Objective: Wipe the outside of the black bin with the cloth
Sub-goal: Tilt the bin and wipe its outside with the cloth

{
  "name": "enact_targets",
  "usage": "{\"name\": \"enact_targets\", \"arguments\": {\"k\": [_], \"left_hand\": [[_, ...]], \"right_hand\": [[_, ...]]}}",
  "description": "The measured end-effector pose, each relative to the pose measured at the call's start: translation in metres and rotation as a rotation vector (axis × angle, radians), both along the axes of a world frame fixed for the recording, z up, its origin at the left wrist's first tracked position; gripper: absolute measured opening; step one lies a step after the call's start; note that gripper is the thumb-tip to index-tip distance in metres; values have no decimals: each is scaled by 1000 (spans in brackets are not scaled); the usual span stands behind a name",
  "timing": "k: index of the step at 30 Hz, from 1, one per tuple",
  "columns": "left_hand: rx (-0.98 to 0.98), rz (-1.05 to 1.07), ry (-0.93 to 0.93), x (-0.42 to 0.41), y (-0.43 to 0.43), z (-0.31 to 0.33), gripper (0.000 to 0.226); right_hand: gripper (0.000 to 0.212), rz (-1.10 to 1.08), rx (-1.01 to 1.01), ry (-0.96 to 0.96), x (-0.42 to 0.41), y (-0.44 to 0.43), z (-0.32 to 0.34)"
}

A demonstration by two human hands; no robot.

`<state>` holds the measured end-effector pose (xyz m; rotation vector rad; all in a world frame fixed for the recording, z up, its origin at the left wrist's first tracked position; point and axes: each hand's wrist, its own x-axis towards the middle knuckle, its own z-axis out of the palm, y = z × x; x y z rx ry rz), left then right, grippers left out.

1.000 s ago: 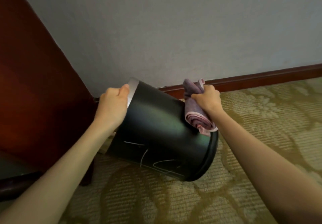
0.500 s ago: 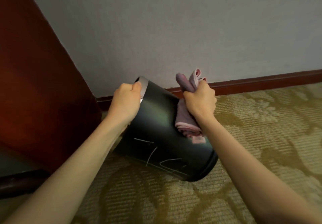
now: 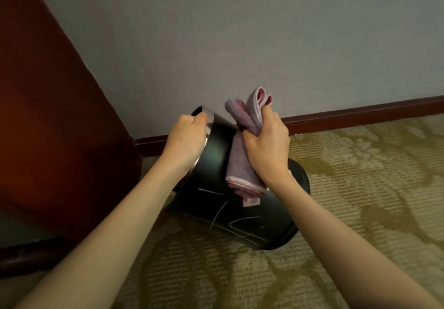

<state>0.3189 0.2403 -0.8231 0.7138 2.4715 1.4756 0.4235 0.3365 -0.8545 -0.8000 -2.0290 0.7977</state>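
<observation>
The black bin is held tilted above the carpet, its silver-rimmed mouth pointing up and left, its base down and right. White scratch marks show on its lower side. My left hand grips the silver rim at the mouth. My right hand clutches a folded purple and pink cloth and presses it against the bin's upper side, near the rim. Loose cloth ends stick up above my fingers.
A dark red wooden furniture panel stands close on the left. A grey wall with a red-brown skirting board runs behind the bin. Patterned beige carpet covers the floor to the right and front.
My right hand has slid the cloth along the bin's side from near the base up toward the rim. The bin has tipped more upright and both hands have come closer together.
</observation>
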Motion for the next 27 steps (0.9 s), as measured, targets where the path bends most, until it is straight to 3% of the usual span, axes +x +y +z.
{"name": "enact_targets", "arguments": {"k": [9,13,19,27], "left_hand": [[-73,-35,-26,0,6,6,33],[-98,-81,27,24,19,10,40],[-135,-203,211,69,43,14,42],[-149,-422,218,123,57,3,32]], "right_hand": [[31,-214,23,-343,72,52,-64],[33,-255,7,-463,102,65,-85],[13,-335,-236,-319,136,72,-99],[16,-431,-465,-135,177,87,-95]]}}
